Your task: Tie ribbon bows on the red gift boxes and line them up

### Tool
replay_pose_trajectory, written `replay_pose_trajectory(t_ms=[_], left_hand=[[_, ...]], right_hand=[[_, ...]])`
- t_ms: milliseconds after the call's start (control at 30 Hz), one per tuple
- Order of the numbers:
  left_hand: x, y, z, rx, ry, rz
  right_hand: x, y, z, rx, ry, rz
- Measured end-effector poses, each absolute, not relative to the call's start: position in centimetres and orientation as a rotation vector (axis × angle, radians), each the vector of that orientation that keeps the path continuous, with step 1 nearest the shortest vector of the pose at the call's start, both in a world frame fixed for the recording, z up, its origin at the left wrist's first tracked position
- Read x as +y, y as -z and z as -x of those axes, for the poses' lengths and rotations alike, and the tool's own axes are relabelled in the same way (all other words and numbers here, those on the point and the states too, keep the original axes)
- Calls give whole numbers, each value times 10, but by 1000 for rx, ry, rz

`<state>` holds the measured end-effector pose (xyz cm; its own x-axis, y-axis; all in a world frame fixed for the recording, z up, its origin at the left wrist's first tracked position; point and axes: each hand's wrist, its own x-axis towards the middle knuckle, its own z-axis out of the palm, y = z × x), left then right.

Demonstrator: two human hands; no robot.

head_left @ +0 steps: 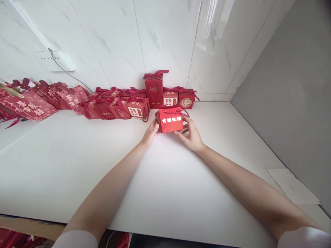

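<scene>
Between my two hands is a small red gift box (171, 126), with pale shiny characters on the side facing me and a dark red cord at its top. My left hand (150, 133) grips its left end, thumb on the near side. My right hand (191, 136) holds the right end, fingers curled round the lower corner. Just behind stand an upright red box (154, 90) with a ribbon bow and two smaller boxes, one white-fronted box (170, 99) and one box with a round emblem (186, 100). My fingertips are partly hidden by the held box.
Left of the held box, a row of ribboned red boxes (113, 107) lines the wall. Flat red gift bags (31, 105) lean further left. White paper (293, 186) lies by the grey panel (292, 103) at right. A cable (67, 73) hangs from the wall socket.
</scene>
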<state>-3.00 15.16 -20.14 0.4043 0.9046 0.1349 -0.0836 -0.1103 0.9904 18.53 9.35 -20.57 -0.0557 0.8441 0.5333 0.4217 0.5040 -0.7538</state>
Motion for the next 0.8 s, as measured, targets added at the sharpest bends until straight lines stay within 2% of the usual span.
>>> replay_pose_trajectory(t_ms=[200,433,800], left_hand=[[148,198,27,673,-1034,-1443],[149,202,26,792,-1023,-1533],[150,203,27,669,-1004,-1559]], right_hand=[[93,206,-185,-1753,-519,1056],[100,208,-185,-1667,-967,965],[100,205,-186,-1714,-926,962]])
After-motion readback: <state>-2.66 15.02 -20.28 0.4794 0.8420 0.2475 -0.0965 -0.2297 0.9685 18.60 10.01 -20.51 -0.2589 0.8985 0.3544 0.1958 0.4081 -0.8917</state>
